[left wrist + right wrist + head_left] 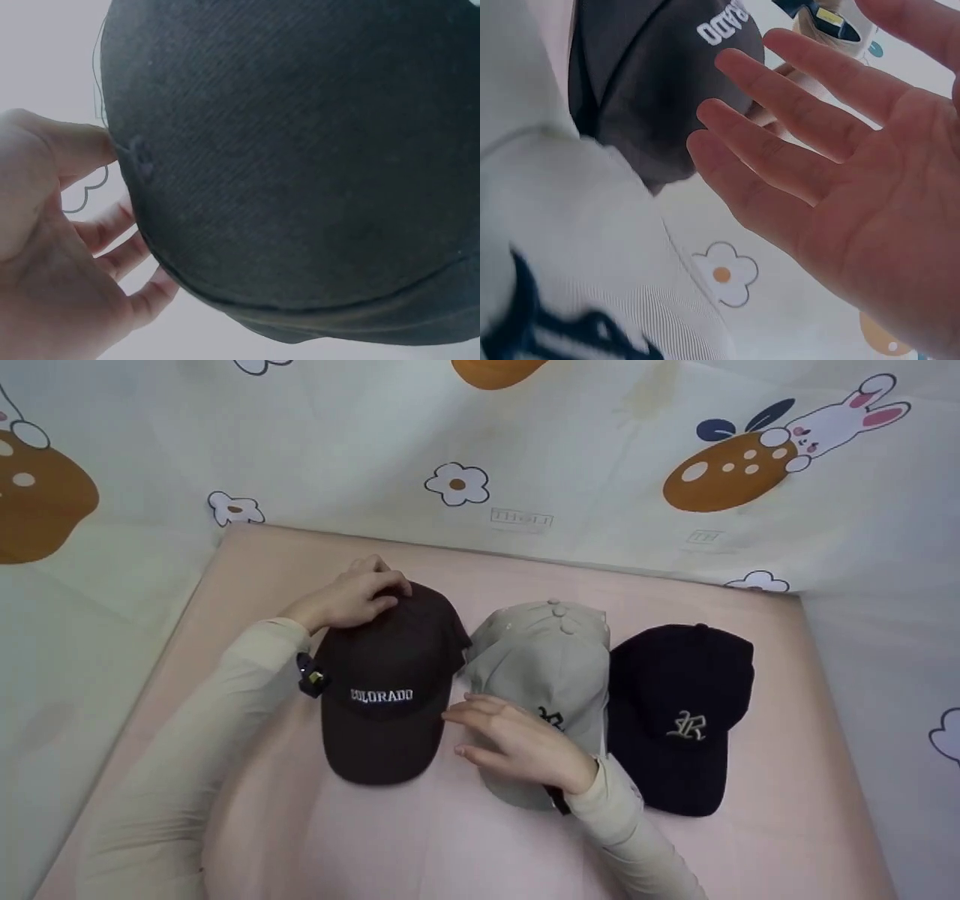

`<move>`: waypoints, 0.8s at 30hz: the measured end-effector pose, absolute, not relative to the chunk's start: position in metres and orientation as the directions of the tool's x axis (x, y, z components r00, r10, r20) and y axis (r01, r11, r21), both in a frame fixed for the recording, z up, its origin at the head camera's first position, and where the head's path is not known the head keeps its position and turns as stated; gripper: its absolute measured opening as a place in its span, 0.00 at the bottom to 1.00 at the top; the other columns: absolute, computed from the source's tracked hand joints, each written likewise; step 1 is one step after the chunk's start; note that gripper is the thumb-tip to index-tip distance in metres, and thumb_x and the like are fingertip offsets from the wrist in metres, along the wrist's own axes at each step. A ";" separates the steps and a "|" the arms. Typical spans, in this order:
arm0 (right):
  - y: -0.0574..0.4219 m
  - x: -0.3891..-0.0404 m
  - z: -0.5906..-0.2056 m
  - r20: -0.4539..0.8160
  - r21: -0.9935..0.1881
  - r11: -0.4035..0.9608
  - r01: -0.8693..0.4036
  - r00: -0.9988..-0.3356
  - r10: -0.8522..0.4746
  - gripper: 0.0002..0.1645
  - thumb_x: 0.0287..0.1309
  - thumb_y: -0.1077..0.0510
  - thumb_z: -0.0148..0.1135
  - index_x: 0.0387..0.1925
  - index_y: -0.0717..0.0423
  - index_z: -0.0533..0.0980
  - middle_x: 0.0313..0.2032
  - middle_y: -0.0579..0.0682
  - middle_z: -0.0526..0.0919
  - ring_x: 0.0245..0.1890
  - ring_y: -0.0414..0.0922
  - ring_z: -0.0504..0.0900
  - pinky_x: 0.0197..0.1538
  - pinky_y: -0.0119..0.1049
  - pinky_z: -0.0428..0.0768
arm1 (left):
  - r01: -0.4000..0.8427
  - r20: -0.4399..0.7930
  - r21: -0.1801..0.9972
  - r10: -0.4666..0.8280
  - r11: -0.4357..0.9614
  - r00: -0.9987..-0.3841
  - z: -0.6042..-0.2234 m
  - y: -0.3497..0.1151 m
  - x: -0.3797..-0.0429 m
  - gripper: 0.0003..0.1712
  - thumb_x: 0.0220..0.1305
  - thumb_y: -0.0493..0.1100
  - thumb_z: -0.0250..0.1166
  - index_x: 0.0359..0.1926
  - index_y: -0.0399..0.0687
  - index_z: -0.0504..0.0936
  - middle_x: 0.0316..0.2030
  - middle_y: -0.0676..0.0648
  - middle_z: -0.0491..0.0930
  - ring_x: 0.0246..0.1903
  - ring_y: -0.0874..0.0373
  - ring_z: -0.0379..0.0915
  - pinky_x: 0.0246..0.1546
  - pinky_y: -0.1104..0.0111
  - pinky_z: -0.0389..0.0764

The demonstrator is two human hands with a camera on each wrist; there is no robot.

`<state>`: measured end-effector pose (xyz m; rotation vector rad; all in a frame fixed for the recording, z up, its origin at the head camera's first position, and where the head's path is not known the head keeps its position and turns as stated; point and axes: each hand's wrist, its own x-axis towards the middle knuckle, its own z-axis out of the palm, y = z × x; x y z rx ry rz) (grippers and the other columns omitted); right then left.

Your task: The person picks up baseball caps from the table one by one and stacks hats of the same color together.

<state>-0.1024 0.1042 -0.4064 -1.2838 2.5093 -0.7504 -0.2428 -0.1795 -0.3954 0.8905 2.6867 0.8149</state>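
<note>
A dark brown cap (pixel 390 660) lettered COLORADO lies at the left of a row of caps, its brim toward me. My left hand (pixel 354 598) holds its crown at the far left; in the left wrist view the thumb (pixel 86 146) meets the cap's edge and the other fingers pass behind it. Over the grey cap (pixel 555 660) hovers my right hand (pixel 517 739), fingers extended, their tips close to the brown cap's right side. The right hand hides part of the grey cap's emblem and brim. The right wrist view shows its palm with nothing in it.
A navy cap (pixel 675 690) with a pale R emblem stands at the row's right end, against the grey one. The caps sit on a pink tabletop (pixel 480 855). Behind and beside it hangs a white printed sheet (pixel 360 435) with flowers and rabbits.
</note>
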 end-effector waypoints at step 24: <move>0.203 -0.136 -0.371 0.142 -0.521 0.556 -0.648 -0.708 -0.692 0.22 0.64 0.58 0.61 0.57 0.63 0.75 0.56 0.53 0.78 0.60 0.50 0.72 0.61 0.47 0.68 | 0.391 -0.058 0.478 0.472 0.787 -0.879 -0.376 -0.155 -0.236 0.23 0.69 0.42 0.57 0.63 0.44 0.73 0.64 0.33 0.63 0.63 0.36 0.54 0.54 0.37 0.57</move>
